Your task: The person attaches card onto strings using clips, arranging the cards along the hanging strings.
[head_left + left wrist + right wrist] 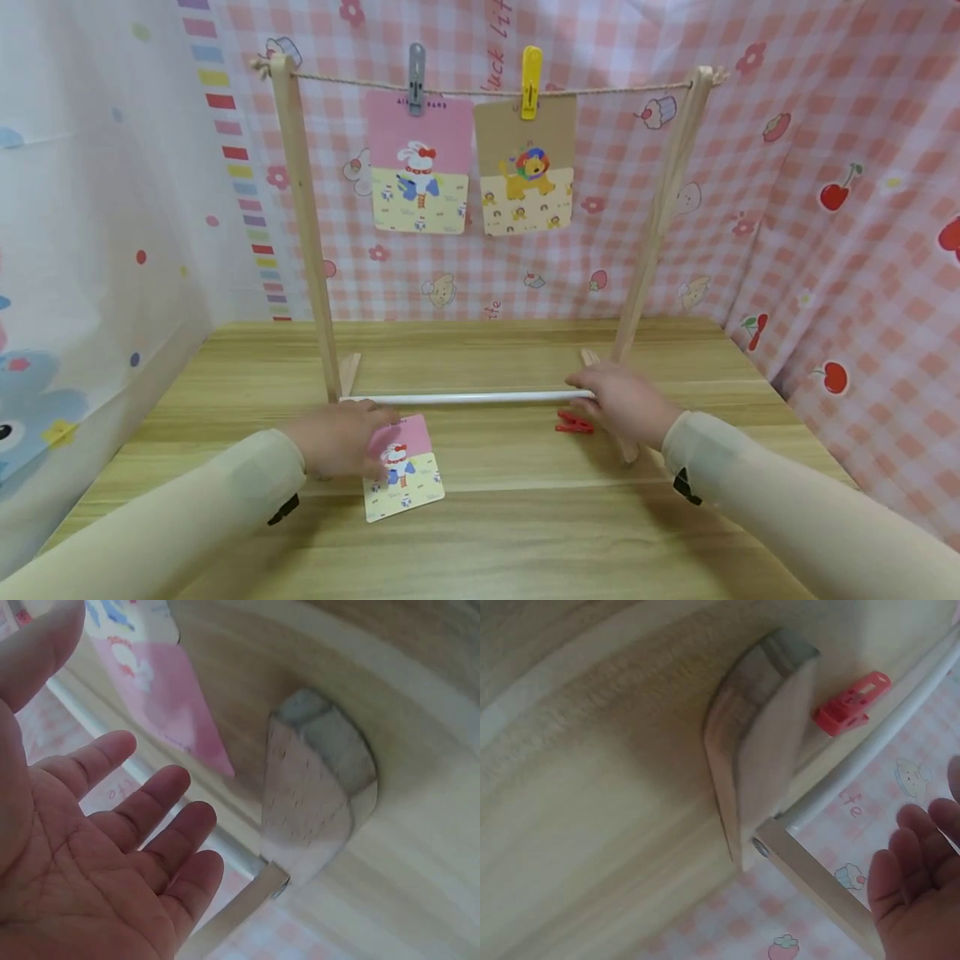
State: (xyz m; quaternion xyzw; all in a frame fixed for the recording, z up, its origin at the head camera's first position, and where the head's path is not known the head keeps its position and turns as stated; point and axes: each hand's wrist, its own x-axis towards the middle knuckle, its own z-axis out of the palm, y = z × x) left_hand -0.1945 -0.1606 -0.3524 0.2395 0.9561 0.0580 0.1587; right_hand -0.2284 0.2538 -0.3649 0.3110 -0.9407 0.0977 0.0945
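Observation:
My left hand [333,437], slightly blurred, hovers by the foot of the left post with fingers relaxed and nothing in its grasp. It overlaps the upper left of a pink and yellow rabbit card [411,496] on the table. In the left wrist view, the palm faces the camera and the card [169,697] shows beyond the fingers. By the foot of the right post is my right hand [633,407], loosely spread and holding nothing. A red clothespin [574,423] lies just left of it; the right wrist view shows this clothespin [851,703] beside the wooden foot [761,727].
A wooden frame with a left post [306,208], right post [663,200] and white crossbar [472,398] stands on the table [510,542]. From its string hang another rabbit card [386,137] under a grey clothespin [416,79] and a lion card [495,137] under a yellow one.

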